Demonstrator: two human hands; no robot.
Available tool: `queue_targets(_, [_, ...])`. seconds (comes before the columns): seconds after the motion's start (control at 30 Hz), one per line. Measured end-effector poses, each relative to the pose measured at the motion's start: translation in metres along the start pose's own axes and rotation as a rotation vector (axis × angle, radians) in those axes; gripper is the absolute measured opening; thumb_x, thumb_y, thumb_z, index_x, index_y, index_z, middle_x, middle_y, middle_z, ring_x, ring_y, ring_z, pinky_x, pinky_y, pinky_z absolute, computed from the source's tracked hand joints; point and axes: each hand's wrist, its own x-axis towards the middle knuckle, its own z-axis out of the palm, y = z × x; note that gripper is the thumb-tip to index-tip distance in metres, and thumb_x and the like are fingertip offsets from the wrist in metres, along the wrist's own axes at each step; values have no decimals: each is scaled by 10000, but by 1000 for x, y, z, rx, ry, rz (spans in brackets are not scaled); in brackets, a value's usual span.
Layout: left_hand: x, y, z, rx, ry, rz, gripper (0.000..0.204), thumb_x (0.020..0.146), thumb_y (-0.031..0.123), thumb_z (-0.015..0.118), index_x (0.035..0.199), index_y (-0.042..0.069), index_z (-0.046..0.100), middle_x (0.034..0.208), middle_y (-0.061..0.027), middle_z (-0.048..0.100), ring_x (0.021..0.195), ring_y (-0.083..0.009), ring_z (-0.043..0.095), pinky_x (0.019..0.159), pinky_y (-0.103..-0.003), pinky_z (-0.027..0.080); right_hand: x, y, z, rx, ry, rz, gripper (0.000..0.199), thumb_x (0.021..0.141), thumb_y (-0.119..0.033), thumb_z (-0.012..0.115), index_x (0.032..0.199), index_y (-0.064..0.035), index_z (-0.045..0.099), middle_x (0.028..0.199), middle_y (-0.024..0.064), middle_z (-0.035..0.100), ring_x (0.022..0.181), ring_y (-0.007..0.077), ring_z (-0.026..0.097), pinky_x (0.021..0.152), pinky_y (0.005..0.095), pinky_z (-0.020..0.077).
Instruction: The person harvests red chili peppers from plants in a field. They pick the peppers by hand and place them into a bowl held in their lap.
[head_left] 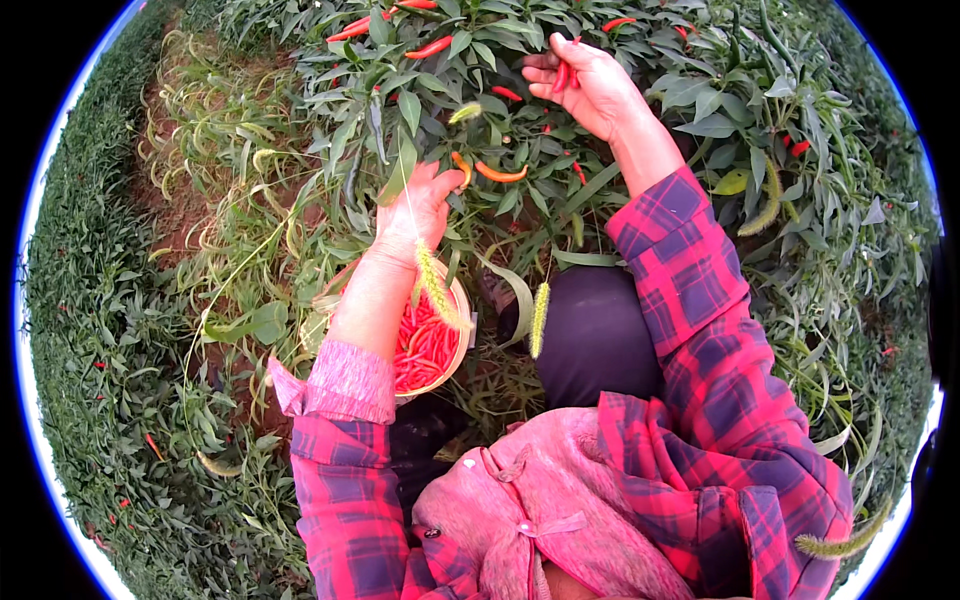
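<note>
My right hand (598, 98) is raised at the right side of a chili plant (540, 150), its fingers closed on a few red chili peppers (563, 76). Lower and to the left, my left hand (418, 205) reaches into the same leaves. Its fingertips close at an orange chili pepper (461, 165), partly covered by the fingers. Another orange chili pepper (501, 173) hangs just right of it. Under my left forearm stands a round basket (464, 345) holding many red chilies (425, 345); the forearm hides part of it.
More red chilies (430, 48) hang among the upper leaves. Long grass (215, 150) with seed heads grows at the left, over reddish soil (165, 190). A green seed head (540, 318) stands before my dark-clothed knee (600, 335). Dense plants (840, 250) fill the right side.
</note>
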Motion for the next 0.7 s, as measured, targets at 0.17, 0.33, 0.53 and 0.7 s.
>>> queue_targets(0.17, [-2,-2,6,8,-52,-4,485,614,-104,579,1041,113,651,974,-105,634,853,-366,559,757,-450,476,49,21,-13,-1325,-22,-127,408,800,-338,669,1020,5,686,975,204,686,882,347,669,833,398,508])
queue_targets(0.33, [-3,2,2,-8,-53,36,452,629,-86,613,1033,111,650,962,-95,637,841,-352,565,743,-442,485,43,40,13,-1734,-39,-205,368,763,-347,702,965,-40,691,927,182,685,910,359,653,813,424,517])
queue_targets(0.53, [0,2,-6,101,-145,16,429,639,-36,642,1031,136,650,942,-73,618,869,-322,570,748,-436,498,44,60,-13,-1800,-29,-580,303,797,-340,696,899,-55,680,940,151,660,910,360,634,775,447,518])
queue_targets(0.7, [-5,-19,-12,-30,-200,-172,462,693,-33,639,1126,125,612,1132,-139,578,1032,-351,548,889,-418,471,48,60,-23,-1745,28,-537,286,786,-313,707,910,-57,680,983,147,655,930,365,637,789,451,520])
